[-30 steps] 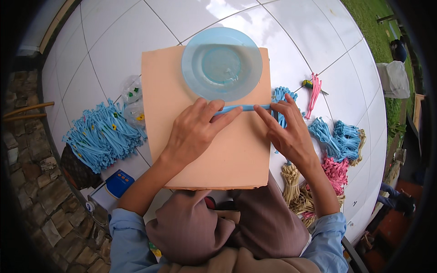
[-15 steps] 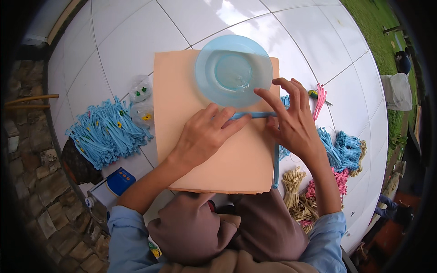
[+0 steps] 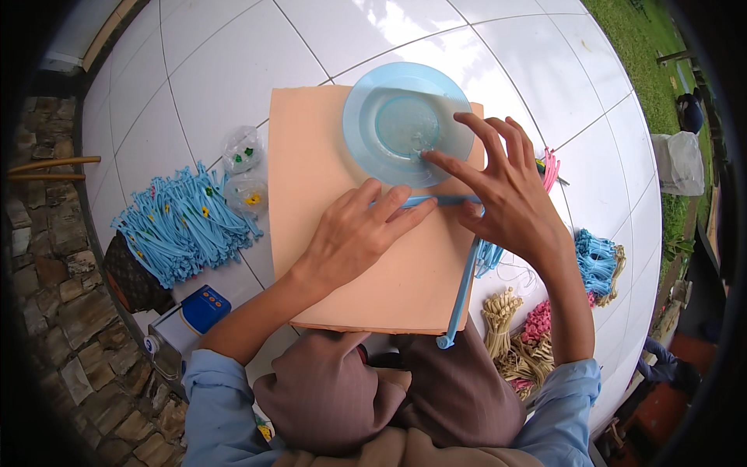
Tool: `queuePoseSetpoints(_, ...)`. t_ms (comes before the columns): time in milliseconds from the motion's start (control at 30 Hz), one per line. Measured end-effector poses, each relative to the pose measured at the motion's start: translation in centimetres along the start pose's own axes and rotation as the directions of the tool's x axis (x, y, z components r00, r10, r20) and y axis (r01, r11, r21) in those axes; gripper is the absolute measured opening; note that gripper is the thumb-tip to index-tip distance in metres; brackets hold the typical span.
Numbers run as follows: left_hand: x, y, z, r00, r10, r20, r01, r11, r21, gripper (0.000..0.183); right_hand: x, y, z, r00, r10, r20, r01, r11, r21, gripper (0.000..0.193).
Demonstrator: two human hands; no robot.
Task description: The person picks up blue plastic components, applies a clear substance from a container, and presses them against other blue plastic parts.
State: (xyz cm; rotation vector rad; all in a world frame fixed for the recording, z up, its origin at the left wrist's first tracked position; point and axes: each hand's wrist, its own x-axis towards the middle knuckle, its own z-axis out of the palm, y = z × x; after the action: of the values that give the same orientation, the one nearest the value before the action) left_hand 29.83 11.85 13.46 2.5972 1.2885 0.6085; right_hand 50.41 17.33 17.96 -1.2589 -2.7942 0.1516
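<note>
My left hand [image 3: 362,233] rests on the peach board [image 3: 366,296], its fingers pinching a thin light-blue strip [image 3: 449,200]. From there the strip runs right beneath my right thumb. A blue length with a knobbed end [image 3: 459,300] slants down over the board's right edge; whether it is the same piece is hidden under my hand. My right hand [image 3: 510,187] is spread open. Its index fingertip reaches into the clear blue plate [image 3: 362,148], at a patch of glossy, see-through stuff. The thumb is close to the strip; contact is hard to tell.
Left of the board lie a heap of blue strips [image 3: 183,222], plastic bags [image 3: 243,148] with small coloured pieces, and a blue-topped device [image 3: 206,309]. On the right are blue bundles [image 3: 595,261], tan bundles [image 3: 499,315] and pink ones [image 3: 537,321]. My knees are under the board.
My right hand has moved up and left, bringing its index fingertip from the plate's rim to inside it. The hanging blue length now slants inward at its lower end. My left hand keeps its pinch.
</note>
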Motion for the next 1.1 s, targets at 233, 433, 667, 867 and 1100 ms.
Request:
queuePoseSetpoints(233, 0.2, 0.2, -0.2, 1.0, -0.01, 0.011, 0.01, 1.0, -0.002, 0.047, -1.3, 0.3, 0.9, 0.991, 0.107, -0.076, -0.1, 0.991, 0.09, 0.06)
queuePoseSetpoints(433, -0.1, -0.4, 0.3, 0.999, 0.04, -0.009, -0.04, 0.999, 0.028, 0.043, -3.9, 1.4, 3.8, 0.9, -0.121, -0.418, 0.136, 0.991, 0.007, 0.041)
queuePoseSetpoints(667, -0.1, -0.4, 0.4, 0.999, 0.032, -0.004, -0.032, 0.999, 0.016, 0.044, -4.2, 1.2, 3.6, 0.924, -0.17, -0.342, 0.146, 0.985, -0.096, 0.042)
queuePoseSetpoints(867, -0.2, -0.4, 0.3, 0.999, 0.034, 0.008, -0.034, 0.999, 0.032, 0.045, -4.2, 1.2, 3.5, 0.941, -0.203, -0.271, 0.165, 0.974, -0.157, 0.041)
queuePoseSetpoints(1100, -0.1, -0.4, 0.4, 0.999, 0.039, 0.007, -0.039, 0.999, 0.026, 0.044, -4.5, 1.4, 4.0, 0.934, -0.127, -0.334, 0.118, 0.992, -0.045, 0.048)
